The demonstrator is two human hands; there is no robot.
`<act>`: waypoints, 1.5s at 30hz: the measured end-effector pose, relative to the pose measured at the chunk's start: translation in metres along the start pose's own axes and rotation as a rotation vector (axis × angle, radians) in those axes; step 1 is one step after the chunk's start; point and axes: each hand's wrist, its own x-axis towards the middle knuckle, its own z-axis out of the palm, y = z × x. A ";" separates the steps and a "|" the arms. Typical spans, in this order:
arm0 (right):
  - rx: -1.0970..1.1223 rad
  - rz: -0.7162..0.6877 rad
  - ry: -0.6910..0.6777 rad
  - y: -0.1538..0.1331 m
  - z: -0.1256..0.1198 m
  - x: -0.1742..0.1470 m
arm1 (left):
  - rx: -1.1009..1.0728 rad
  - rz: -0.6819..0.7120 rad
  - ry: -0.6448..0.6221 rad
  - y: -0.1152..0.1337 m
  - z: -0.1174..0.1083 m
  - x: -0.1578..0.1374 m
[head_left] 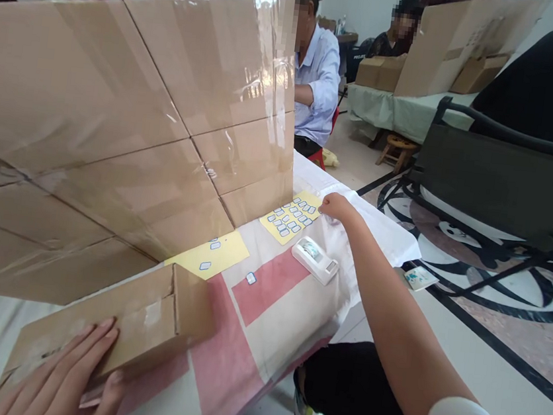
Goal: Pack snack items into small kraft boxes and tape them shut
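My left hand [69,370] lies on top of a small closed cardboard box [118,323], fingers stretched out and thumb over the near edge. At the far right corner of the table, my right hand [335,205] is closed at the edge of a yellow sheet [274,230]. Whatever its fingers may pinch is hidden. Several small white cards with blue outlines lie on that sheet. A second yellow sheet [231,255] bears a few more, partly behind the box. One loose blue-edged card [251,278] rests on the pink-and-white cloth. Nearer me sits a white oblong case [315,260].
A tall wall of taped cardboard boxes [166,122] stands along the table's left side. Behind it sits a person in a light blue shirt [322,73]. Another person is at a farther table with boxes [439,46]. A dark folding chair [501,166] stands on the right.
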 end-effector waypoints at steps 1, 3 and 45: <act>0.016 -0.017 0.040 -0.002 -0.005 -0.003 | 0.079 0.056 0.007 0.002 0.001 0.002; 0.042 -0.063 0.124 -0.009 -0.019 -0.010 | 0.186 0.137 0.041 0.006 0.002 0.005; 0.536 -0.999 -0.544 -0.167 0.111 -0.235 | -0.298 -0.212 0.052 -0.017 -0.020 0.004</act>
